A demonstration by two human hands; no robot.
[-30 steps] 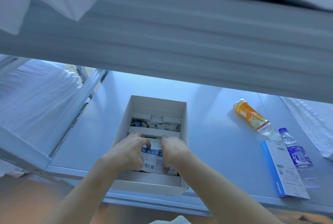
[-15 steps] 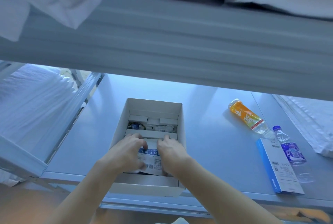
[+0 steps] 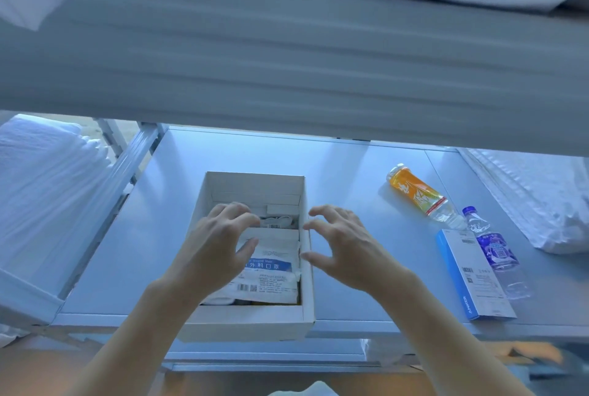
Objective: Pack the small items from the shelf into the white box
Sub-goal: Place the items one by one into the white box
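Head view. A pale metal shelf (image 3: 366, 179) is seen from above, under the broad edge of an upper tier; folded white linen lies to both sides. The white box (image 3: 307, 271) stands on the shelf at its front edge and serves as the landmark.

Inside the box, a flat white packet with a blue label (image 3: 271, 268) lies on top in the near part; smaller white items are visible in the far part. The left hand (image 3: 216, 249) is held over the left half of the box, fingers loosely spread, nothing gripped. The right hand (image 3: 347, 252) hovers just right of the box's right wall, fingers spread and slightly curved, empty.

Right of the box, well apart, lie an orange bottle (image 3: 417, 195), a purple-labelled bottle (image 3: 497, 252) and a blue-edged carton (image 3: 475, 274).

The packet is judged to be placed. The next move calls for a reach rightward to one remaining item.
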